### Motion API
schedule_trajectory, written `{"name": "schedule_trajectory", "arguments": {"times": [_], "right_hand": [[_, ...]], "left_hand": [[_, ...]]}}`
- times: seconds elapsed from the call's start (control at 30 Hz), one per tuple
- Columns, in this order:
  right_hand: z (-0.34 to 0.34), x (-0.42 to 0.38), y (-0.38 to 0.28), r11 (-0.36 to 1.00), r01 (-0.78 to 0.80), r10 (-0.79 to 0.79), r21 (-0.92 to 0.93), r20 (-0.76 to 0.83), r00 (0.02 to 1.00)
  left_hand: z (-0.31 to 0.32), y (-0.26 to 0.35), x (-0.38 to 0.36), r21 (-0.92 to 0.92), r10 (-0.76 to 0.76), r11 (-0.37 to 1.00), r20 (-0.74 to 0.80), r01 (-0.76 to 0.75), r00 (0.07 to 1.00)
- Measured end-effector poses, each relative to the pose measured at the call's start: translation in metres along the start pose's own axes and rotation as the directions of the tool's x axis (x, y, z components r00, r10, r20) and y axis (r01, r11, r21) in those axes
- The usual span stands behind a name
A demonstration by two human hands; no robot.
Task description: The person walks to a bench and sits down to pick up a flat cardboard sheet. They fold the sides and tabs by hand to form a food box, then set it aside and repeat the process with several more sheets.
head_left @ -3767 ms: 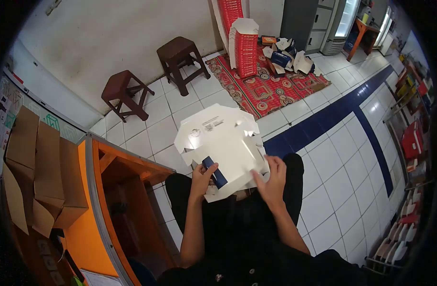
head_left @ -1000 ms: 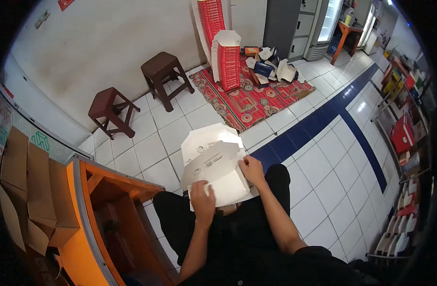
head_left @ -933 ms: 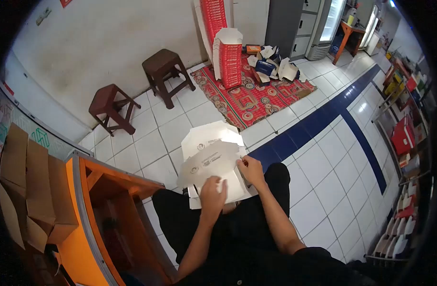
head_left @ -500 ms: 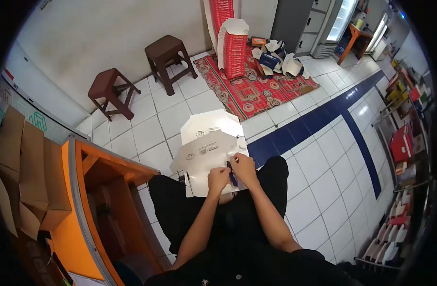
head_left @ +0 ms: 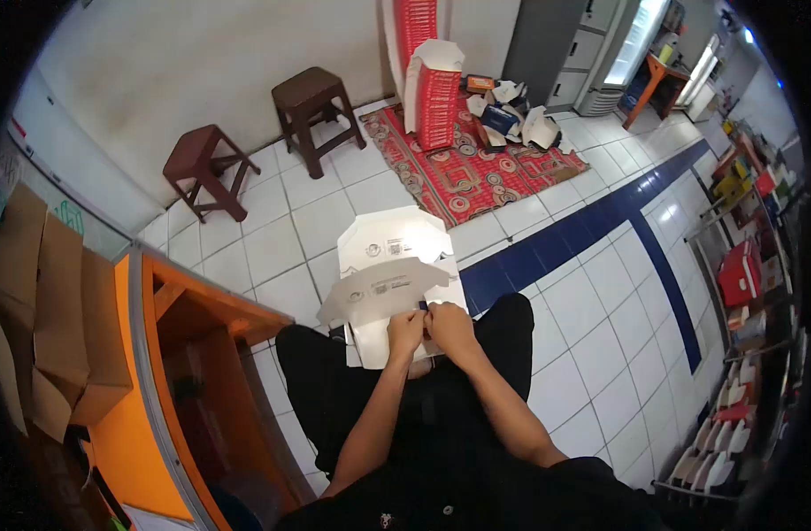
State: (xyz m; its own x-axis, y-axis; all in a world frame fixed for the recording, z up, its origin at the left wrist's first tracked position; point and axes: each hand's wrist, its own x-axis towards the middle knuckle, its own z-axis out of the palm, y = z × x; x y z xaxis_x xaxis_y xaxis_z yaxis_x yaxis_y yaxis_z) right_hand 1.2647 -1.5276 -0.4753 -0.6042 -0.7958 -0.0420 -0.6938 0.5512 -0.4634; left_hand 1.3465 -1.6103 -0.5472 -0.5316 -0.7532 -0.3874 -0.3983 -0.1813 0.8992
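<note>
Flat white cardboard box sheets [head_left: 370,239] with small printed marks lie across my lap, and one grey-white flap [head_left: 383,289] stands raised over them. My left hand [head_left: 406,334] is closed at the near part of the top sheet. Right beside it, touching or almost touching, my right hand [head_left: 450,331] is closed too. A small dark blue piece shows between the two hands. What exactly the fingers pinch is hidden behind the knuckles.
Two brown stools [head_left: 312,102] stand by the wall. On a red patterned rug [head_left: 476,181] are stacked red cartons [head_left: 438,106] and a pile of folded boxes [head_left: 511,119]. An orange cabinet [head_left: 140,389] with brown cardboard [head_left: 60,310] is at left, shelves [head_left: 724,283] at right.
My right hand has moved slightly down and closed in towards my left hand. The raised flap has shifted and stands more upright. Less of the dark blue piece shows. The view has shifted slightly.
</note>
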Motion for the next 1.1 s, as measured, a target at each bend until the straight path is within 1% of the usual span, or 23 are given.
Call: {"name": "schedule_trajectory", "arguments": {"times": [0.07, 0.1, 0.13, 0.17, 0.2, 0.23, 0.27, 0.3, 0.33, 0.4, 0.47, 0.5, 0.57, 0.67, 0.77, 0.8, 0.83, 0.87, 0.9, 0.97, 1.0, 1.03, 1.1], "right_hand": [[0.021, -0.003, 0.011, 0.978, 0.117, -0.107, -0.173, 0.064, 0.992], [0.017, -0.006, -0.001, 0.981, 0.040, -0.026, -0.191, 0.071, 0.997], [0.022, -0.003, 0.000, 0.992, 0.015, -0.008, -0.124, 0.064, 0.998], [0.025, -0.002, -0.004, 0.998, -0.035, 0.032, -0.052, -0.049, 0.998], [0.032, 0.002, -0.003, 0.999, -0.054, 0.054, 0.004, -0.020, 0.998], [0.016, 0.000, -0.013, 0.997, -0.055, 0.058, 0.061, -0.057, 0.997], [0.020, 0.005, -0.011, 0.998, -0.042, 0.045, 0.055, -0.058, 0.997], [0.025, 0.009, -0.009, 0.999, -0.021, 0.023, 0.049, -0.055, 0.998], [0.021, 0.011, -0.011, 0.994, -0.065, 0.068, 0.085, -0.040, 0.997], [0.023, 0.018, -0.014, 0.985, -0.123, 0.129, 0.123, -0.041, 0.991], [0.031, 0.023, -0.016, 0.867, -0.293, 0.355, 0.402, -0.086, 0.931], [0.034, 0.017, -0.008, 0.866, -0.292, 0.358, 0.407, -0.095, 0.929], [0.037, 0.018, 0.004, 0.628, -0.359, 0.340, 0.691, 0.171, 0.925], [0.069, 0.021, 0.017, 0.604, -0.292, 0.342, 0.742, 0.090, 0.935], [0.065, 0.016, 0.017, 0.614, -0.274, 0.335, 0.740, 0.070, 0.940], [0.063, 0.012, 0.015, 0.625, -0.252, 0.337, 0.738, 0.036, 0.941], [0.053, 0.008, 0.012, 0.630, -0.246, 0.314, 0.737, 0.048, 0.948], [0.044, 0.003, 0.011, 0.623, -0.290, 0.319, 0.727, 0.103, 0.942], [0.033, -0.002, 0.009, 0.617, -0.331, 0.323, 0.714, 0.154, 0.934], [0.023, -0.019, 0.004, 0.715, -0.204, 0.304, 0.669, -0.035, 0.952], [0.008, -0.026, 0.002, 0.722, -0.179, 0.245, 0.668, -0.004, 0.970], [-0.006, -0.033, 0.000, 0.719, -0.177, 0.236, 0.672, 0.004, 0.972], [-0.024, -0.043, 0.000, 0.823, 0.003, -0.002, 0.568, -0.003, 1.000]], "left_hand": [[0.002, -0.002, -0.002, -0.064, 0.035, 0.997, -0.030, -0.037, 0.999], [0.001, 0.001, -0.003, -0.117, 0.045, 0.992, -0.043, -0.050, 0.998], [0.000, -0.011, 0.008, -0.270, 0.047, 0.962, 0.040, -0.034, 0.998], [-0.001, -0.002, 0.007, -0.187, 0.119, 0.975, -0.032, -0.123, 0.992], [-0.002, -0.024, 0.027, -0.256, 0.131, 0.960, 0.050, -0.114, 0.990], [-0.009, -0.011, 0.021, -0.270, 0.125, 0.958, 0.085, -0.098, 0.988], [-0.014, 0.021, 0.005, -0.266, 0.088, 0.962, 0.068, -0.067, 0.994], [-0.013, 0.036, 0.001, -0.264, -0.026, 0.963, 0.139, 0.062, 0.990], [-0.018, 0.055, -0.009, -0.237, 0.022, 0.971, 0.158, 0.017, 0.987], [-0.024, 0.033, 0.017, -0.182, -0.104, 0.974, 0.182, 0.137, 0.978], [-0.025, 0.034, 0.024, -0.189, -0.101, 0.972, 0.203, 0.140, 0.974], [-0.024, 0.029, 0.018, -0.209, -0.101, 0.968, 0.197, 0.142, 0.975], [-0.028, 0.029, 0.022, -0.210, -0.071, 0.970, 0.227, 0.120, 0.971], [-0.023, 0.032, 0.022, -0.137, -0.100, 0.982, 0.226, 0.133, 0.969], [-0.037, 0.049, 0.002, -0.112, -0.106, 0.985, 0.235, 0.135, 0.966], [-0.043, 0.058, -0.009, 0.074, 0.032, 0.996, 0.203, -0.048, 0.979], [-0.050, 0.064, -0.013, 0.261, 0.168, 0.941, 0.189, -0.215, 0.967], [-0.065, 0.040, 0.000, 0.338, 0.231, 0.893, 0.221, -0.296, 0.948], [-0.075, 0.049, -0.009, 0.337, 0.231, 0.897, 0.190, -0.285, 0.954], [-0.103, 0.084, -0.054, 0.507, 0.240, 0.811, 0.167, -0.292, 0.956], [-0.109, 0.099, -0.075, 0.570, 0.307, 0.757, 0.121, -0.319, 0.944], [-0.121, 0.098, -0.082, 0.576, 0.303, 0.757, 0.110, -0.309, 0.947], [-0.144, 0.085, -0.095, 0.669, 0.383, 0.634, 0.164, -0.388, 0.909]]}}
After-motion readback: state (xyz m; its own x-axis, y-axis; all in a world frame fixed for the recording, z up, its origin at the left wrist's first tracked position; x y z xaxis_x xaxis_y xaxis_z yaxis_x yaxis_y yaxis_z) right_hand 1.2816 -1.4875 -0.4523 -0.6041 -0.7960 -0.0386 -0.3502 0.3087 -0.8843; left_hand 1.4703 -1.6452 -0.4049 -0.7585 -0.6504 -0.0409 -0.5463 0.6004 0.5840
